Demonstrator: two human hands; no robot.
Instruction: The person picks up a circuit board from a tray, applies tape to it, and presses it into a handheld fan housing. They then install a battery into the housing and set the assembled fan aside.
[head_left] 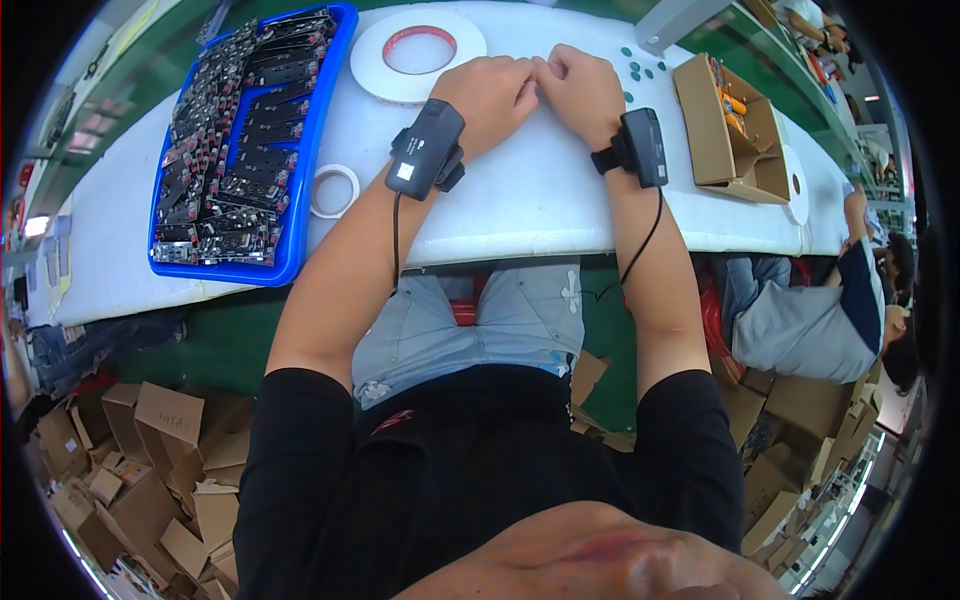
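Knuckles up, my left hand (488,98) and right hand (585,92) are meeting, curled together over smooth white tabletop (545,205); anything between is hiding, so cannot tell what I'm clamping. Flat white roll with red core (371,58) is lying just beside left hand, small round green discs (649,74) beside right. Keeping wrists steady, pinch light: probably best.

Black shirt (490,450) — cabled wrist boxes (426,148)

A wide white roll (405,86) with a reddish inner rim lies flat beside the left hand (488,100); small green discs (635,76) lie scattered near the right hand (585,92).
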